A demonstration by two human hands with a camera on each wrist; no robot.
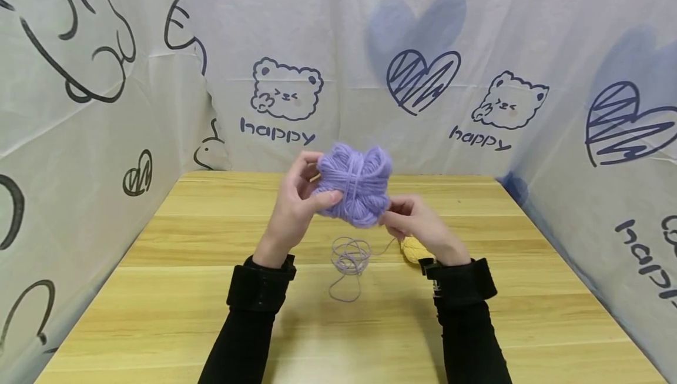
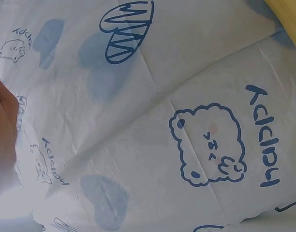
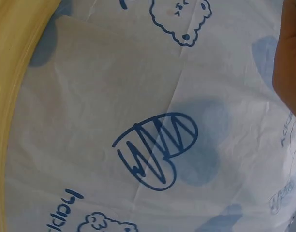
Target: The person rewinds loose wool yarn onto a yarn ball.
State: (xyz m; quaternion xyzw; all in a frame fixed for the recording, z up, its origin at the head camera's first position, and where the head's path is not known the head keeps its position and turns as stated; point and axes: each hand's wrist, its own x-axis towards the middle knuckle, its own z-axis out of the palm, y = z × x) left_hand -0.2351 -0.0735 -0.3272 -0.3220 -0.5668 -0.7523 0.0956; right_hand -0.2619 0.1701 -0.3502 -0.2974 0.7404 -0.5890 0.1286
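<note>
Left hand (image 1: 296,207) holds the purple yarn bundle (image 1: 355,183) up above the table (image 1: 211,290), thumb across the front, fingers curled round the back edge. Firm hold on one side only

Right hand (image 1: 418,225) sits at the bundle's lower right corner, fingertips closed together there; looks like a pinch on a strand, though the strand itself is too fine to confirm. Wrist views show only the printed backdrop (image 1: 476,49) and a sliver of each hand, no help on the grip

A loose purple strand (image 1: 350,260) lies coiled on the table straight below, a thin line running from it toward the right hand. Yellow yarn (image 1: 414,249) lies on the table just behind the right wrist, partly hidden

Risks as I judge them:
- bundle is soft and held from one edge only, so a hard tug at the corner could twist it out of the left hand or pull the wraps out of shape
- the coil on the table is piled on itself, so pulling the strand fast could cinch the loops into a knot
- right wrist and black sleeve (image 1: 465,290) are close over the yellow yarn, so a sideways sweep could drag it or snag the purple strand on it
- centre tie looks like a single wrap, and could slide off if the lobes get squeezed
</note>
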